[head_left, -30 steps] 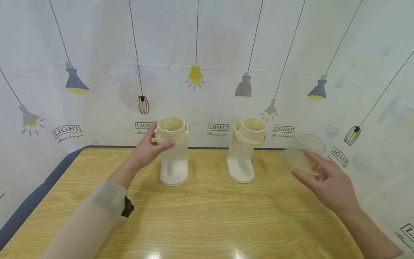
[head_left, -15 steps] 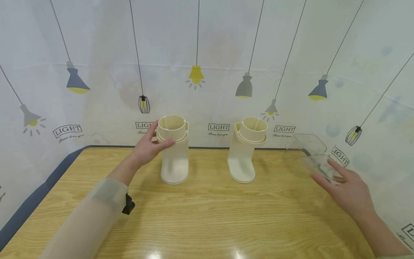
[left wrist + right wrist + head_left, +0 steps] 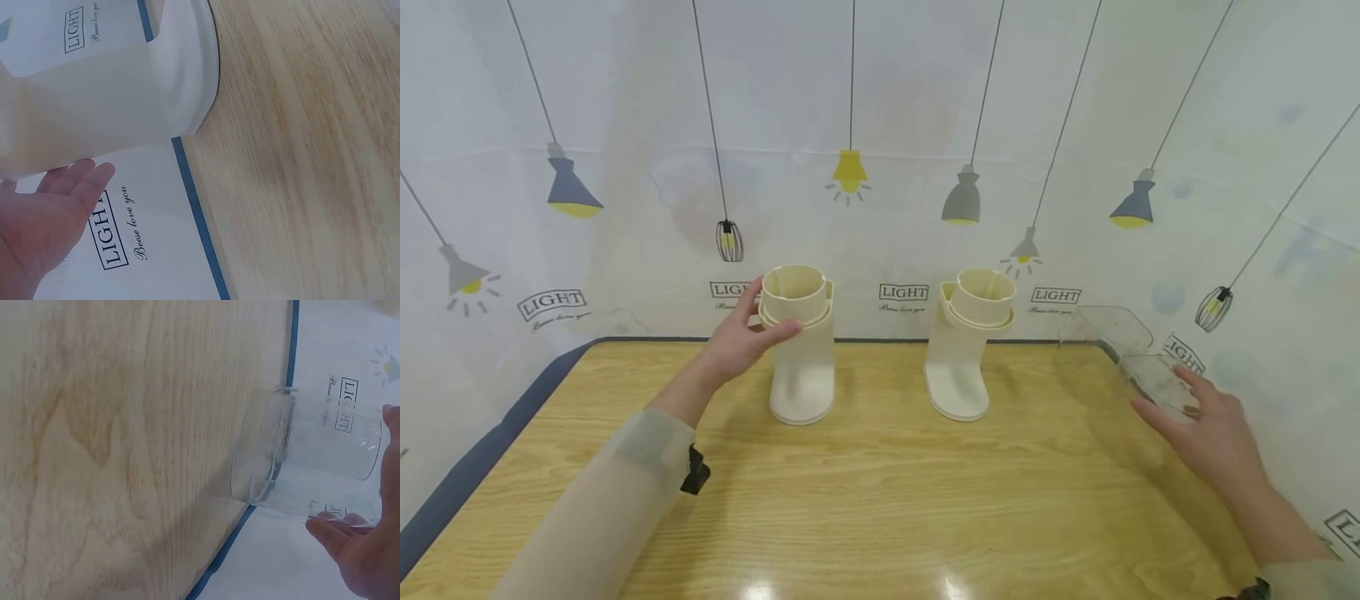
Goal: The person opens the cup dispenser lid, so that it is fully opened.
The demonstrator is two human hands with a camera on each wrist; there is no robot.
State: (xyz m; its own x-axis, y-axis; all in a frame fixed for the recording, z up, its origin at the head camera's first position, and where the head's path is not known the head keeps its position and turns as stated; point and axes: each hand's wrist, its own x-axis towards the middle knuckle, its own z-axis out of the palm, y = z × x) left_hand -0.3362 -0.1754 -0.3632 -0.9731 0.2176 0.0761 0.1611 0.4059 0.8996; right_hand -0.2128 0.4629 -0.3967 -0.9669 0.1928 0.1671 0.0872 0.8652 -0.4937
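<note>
Two cream plastic stands, each with a round open cup at its top and a flat foot, stand upright at the back of the table. My left hand [image 3: 741, 337] grips the top of the left stand [image 3: 805, 375], thumb in front; in the left wrist view its fingers [image 3: 78, 181] lie along the cream wall. The right stand [image 3: 958, 367] is untouched. At the far right, my right hand [image 3: 1221, 433] holds a clear container [image 3: 1157, 383] near its rim, fingers partly seen through the wall. Another clear container [image 3: 1112, 325] stands close behind it; their outlines overlap.
The wooden table [image 3: 880, 500] runs back to a white printed cloth [image 3: 910, 208] with lamp drawings, hanging behind and at both sides. A dark blue band [image 3: 527, 400] edges the table. The right hand works close to the right edge.
My right hand has moved right and slightly nearer with the clear container, uncovering more of the container behind. My left hand and both cream stands have stayed in place.
</note>
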